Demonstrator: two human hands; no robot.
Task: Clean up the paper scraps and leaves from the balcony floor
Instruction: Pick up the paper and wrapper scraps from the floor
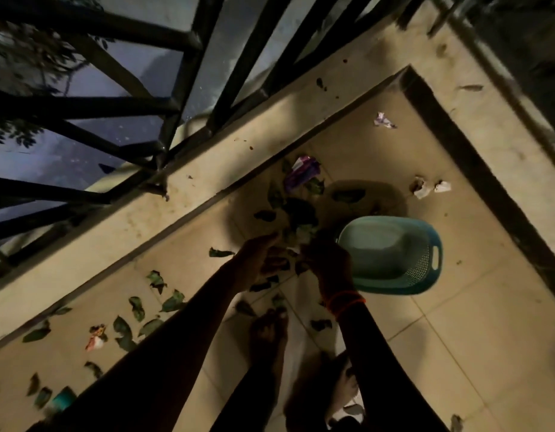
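Both hands are low over the balcony floor (457, 322), close together and in deep shadow. The left hand (257, 260) is cupped with its fingers curled around a small bunch of leaves (277, 265). The right hand (327, 263) is bunched just beside it with an orange thread (346, 302) around the wrist; it is too dark to tell whether it grips anything. Both forearms reach in from the bottom edge and hide the tiles under them. Below the hands a bare foot (268, 335) stands on the floor.

Just to the right of the right hand sits a teal plastic basket (425, 244), lying at a slant, its inside looking bare. Beyond the hands, towards the ledge, a heap of dark leaves (296, 210) lies with a purple wrapper (301, 174) at its far end. More leaves (137, 308) trail away along the left side of the floor, with a red and white paper scrap (95, 338) among them. Further off to the right, two crumpled white scraps (430, 188) lie near each other, and another scrap (384, 120) lies alone near the corner. A pale concrete ledge (176, 194) borders the floor, carrying a few dark specks, and a black metal railing (188, 88) rises from it.
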